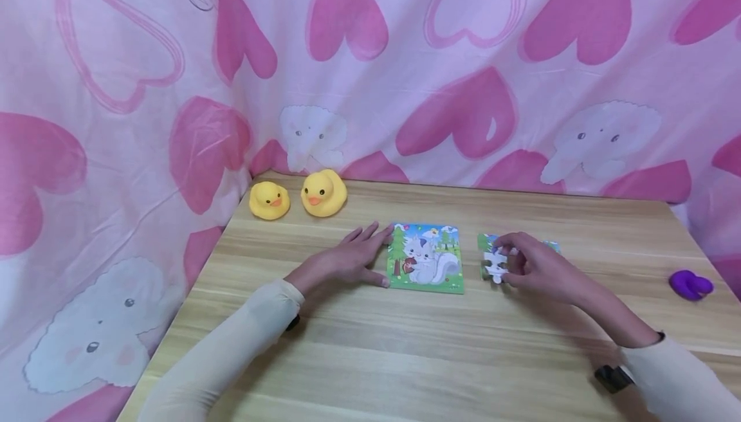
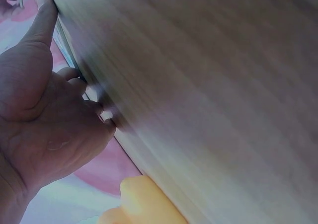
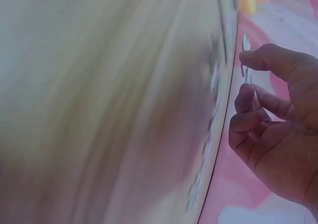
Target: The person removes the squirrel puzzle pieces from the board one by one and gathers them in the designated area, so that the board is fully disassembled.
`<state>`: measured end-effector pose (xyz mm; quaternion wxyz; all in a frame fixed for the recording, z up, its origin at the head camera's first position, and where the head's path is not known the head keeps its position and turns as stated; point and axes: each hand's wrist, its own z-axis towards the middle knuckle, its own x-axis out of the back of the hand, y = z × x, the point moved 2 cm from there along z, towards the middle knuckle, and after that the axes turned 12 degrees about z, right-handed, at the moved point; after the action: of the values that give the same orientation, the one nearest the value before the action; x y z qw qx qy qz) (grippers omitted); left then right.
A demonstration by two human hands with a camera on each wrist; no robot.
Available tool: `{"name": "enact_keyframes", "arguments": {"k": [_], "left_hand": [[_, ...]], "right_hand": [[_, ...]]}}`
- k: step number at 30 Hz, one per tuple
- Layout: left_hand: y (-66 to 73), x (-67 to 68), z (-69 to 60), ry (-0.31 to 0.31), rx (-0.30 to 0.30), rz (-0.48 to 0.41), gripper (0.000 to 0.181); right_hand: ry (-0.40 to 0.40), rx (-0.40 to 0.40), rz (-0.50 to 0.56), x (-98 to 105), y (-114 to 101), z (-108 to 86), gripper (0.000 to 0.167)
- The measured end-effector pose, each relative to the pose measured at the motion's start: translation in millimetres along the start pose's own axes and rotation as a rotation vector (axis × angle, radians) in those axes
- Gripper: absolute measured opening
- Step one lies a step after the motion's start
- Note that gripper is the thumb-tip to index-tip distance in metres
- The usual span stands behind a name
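A squirrel picture (image 1: pixel 425 258), flat and rectangular, lies in the middle of the table (image 1: pixel 370 351). My left hand (image 1: pixel 354 256) rests at its left side, fingers stretched out, with thumb and fingertips touching its edge. Over to the right, my right hand (image 1: pixel 535 266) pinches a white-grey jigsaw piece (image 1: pixel 496 271) between thumb and fingers. In the right wrist view the piece (image 3: pixel 246 42) is seen edge-on, raised off the tabletop. Beneath that hand lie more jigsaw pieces (image 1: pixel 484 242) with green and blue printing, largely hidden by the fingers.
Two yellow rubber ducks, a smaller one (image 1: pixel 269 201) and a larger one (image 1: pixel 323 193), sit at the back left corner. A purple toy (image 1: pixel 691 285) lies near the right edge. Pink heart-patterned cloth (image 1: pixel 359 87) hangs behind the table and along its sides.
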<state>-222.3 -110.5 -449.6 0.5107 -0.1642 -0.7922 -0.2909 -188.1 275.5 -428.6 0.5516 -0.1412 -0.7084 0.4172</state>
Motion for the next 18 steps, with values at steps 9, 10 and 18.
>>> {"name": "enact_keyframes", "arguments": {"k": [9,10,18], "left_hand": [[-1.2,-0.2,0.2,-0.013,0.004,-0.010,0.117],[-1.6,-0.6,0.5,-0.015,0.006,-0.012,0.117],[-2.0,-1.8,0.9,-0.010,0.000,0.008,0.116]], "right_hand": [[0.031,0.019,-0.135,16,25,-19.9,0.060],[0.028,0.021,-0.142,16,25,-20.3,0.060],[-0.021,-0.040,-0.169,17,31,-22.6,0.060]]}}
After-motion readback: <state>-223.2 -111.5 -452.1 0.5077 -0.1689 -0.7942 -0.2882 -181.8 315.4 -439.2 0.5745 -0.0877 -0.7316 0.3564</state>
